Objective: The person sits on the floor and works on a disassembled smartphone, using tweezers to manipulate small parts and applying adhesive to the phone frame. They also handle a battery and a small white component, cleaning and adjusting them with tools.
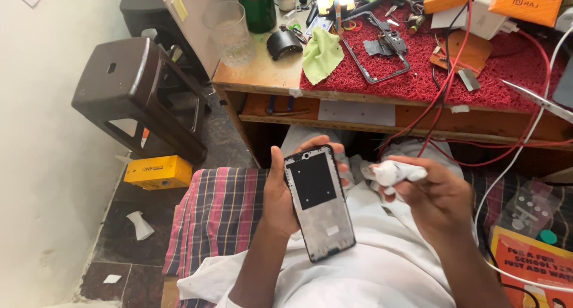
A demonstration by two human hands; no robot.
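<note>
The phone frame (pixel 319 203) in the left grip (pixel 280 194) is grey metal with a flat black square on its upper half and a black rim. The wad (pixel 394 172) in the right grip (pixel 439 197) is white. Under both grips lies white cloth (pixel 382 266), and to the left of the left grip a blanket (pixel 215 218) checked in pink, dark blue and white. Beyond the grips, the worktop (pixel 262 75) is bare brown wood, with a red mat (pixel 418 69) over most of it and a pale green cloth (pixel 320 54) on that. Red wires (pixel 441 93) hang down its front. Far left of the left grip sit a dark brown stool (pixel 143 87) and a yellow box (pixel 158 172).
</note>
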